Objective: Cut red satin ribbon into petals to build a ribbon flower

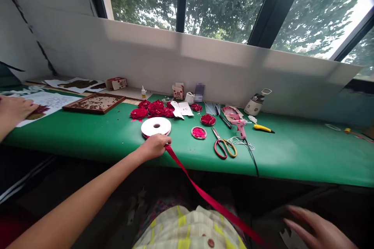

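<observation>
My left hand (154, 147) is closed on a red ribbon (201, 192) at the table's front edge, right beside a white spool (163, 124) lying flat. From that hand the ribbon slants down to the right across my lap and leaves the bottom of the view. My right hand (320, 228), slightly blurred, is low at the right, apart from the visible ribbon, its fingers stretched out and separated. Behind the spool lie several dark red fabric flowers (156, 107). A round piece with red petals (199, 132) and scissors (223, 144) with red and yellow handles lie right of the spool.
A pink glue gun (240, 127) with a dark cord, a yellow cutter (262, 128) and a bottle (254, 104) stand or lie farther right on the green table (298, 155). Another person's hand (17, 109) rests over paper at left, near a wooden tray (109, 109).
</observation>
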